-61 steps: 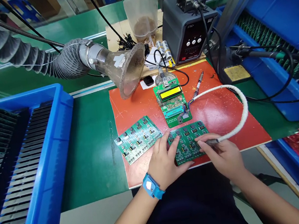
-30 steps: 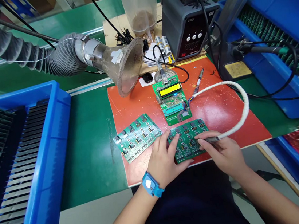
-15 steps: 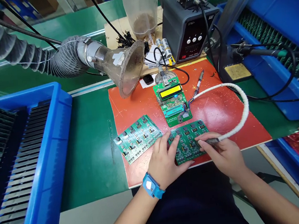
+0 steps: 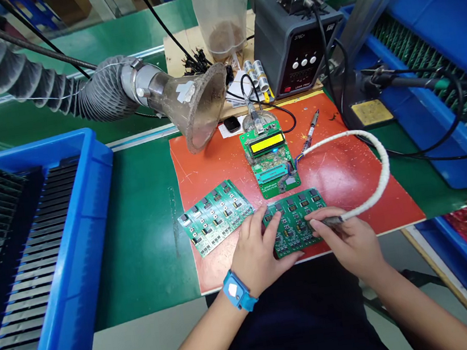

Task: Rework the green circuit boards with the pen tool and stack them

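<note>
My left hand (image 4: 255,246) holds the lower left corner of a green circuit board panel (image 4: 295,221), which lies on an orange mat (image 4: 360,192). A blue wrist strap (image 4: 235,291) circles that wrist. My right hand (image 4: 350,243) grips a pen-like probe (image 4: 332,220), its tip over the panel's right side. A white sleeved cable (image 4: 382,172) runs from the probe to a programmer board with a yellow display (image 4: 267,144). A second green panel (image 4: 215,217) lies left of my left hand.
A soldering station (image 4: 294,46) and a fume extractor nozzle (image 4: 194,108) stand beyond the mat. A soldering iron (image 4: 309,130) lies on the mat. A blue crate with racked boards (image 4: 91,176) sits left, and blue racks stand right.
The view shifts slightly as my head moves. Both hands stay on the panel, and the probe remains in my right hand.
</note>
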